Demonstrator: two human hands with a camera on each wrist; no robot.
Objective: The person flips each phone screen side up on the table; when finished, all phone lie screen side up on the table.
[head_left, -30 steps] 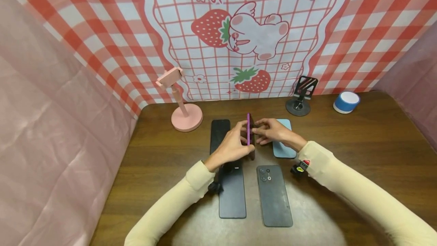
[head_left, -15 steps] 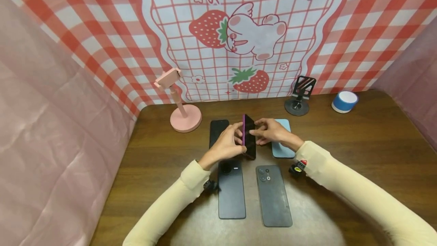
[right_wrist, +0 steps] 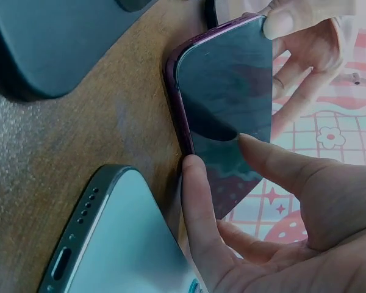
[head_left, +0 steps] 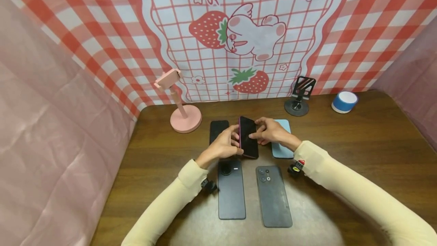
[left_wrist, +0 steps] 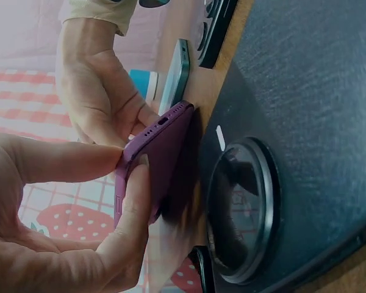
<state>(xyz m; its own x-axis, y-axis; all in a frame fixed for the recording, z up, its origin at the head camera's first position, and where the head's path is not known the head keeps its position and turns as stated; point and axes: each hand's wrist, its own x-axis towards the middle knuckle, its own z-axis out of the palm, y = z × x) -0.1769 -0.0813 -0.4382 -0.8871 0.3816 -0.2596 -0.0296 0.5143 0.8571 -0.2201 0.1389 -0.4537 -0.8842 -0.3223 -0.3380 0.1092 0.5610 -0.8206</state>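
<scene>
A smartphone [head_left: 250, 145] in a purple case [left_wrist: 161, 149] leans at a tilt over the table, its dark screen [right_wrist: 226, 91] facing up and to the right. My left hand [head_left: 222, 144] pinches its left side near the bottom corner, thumb and fingers on the case. My right hand [head_left: 273, 132] holds the other side, thumb on the screen and a finger at the lower long edge. Under that hand lies a light blue phone [head_left: 282, 149], partly covered. Left of the held phone lies a black phone [head_left: 218, 129], partly hidden by my left hand.
Nearer me lie a dark phone with a round camera [head_left: 232, 196] and a grey phone [head_left: 275, 200], both back up. Behind stand a pink phone stand [head_left: 186, 119], a black folding stand [head_left: 297, 106] and a blue-and-white cylinder [head_left: 345, 102]. A checked cloth [head_left: 252, 56] hangs behind.
The purple-cased phone has tipped from nearly edge-on to showing its screen, its left edge swinging left. My left hand has moved left and slightly down with it; the right hand has barely moved.
</scene>
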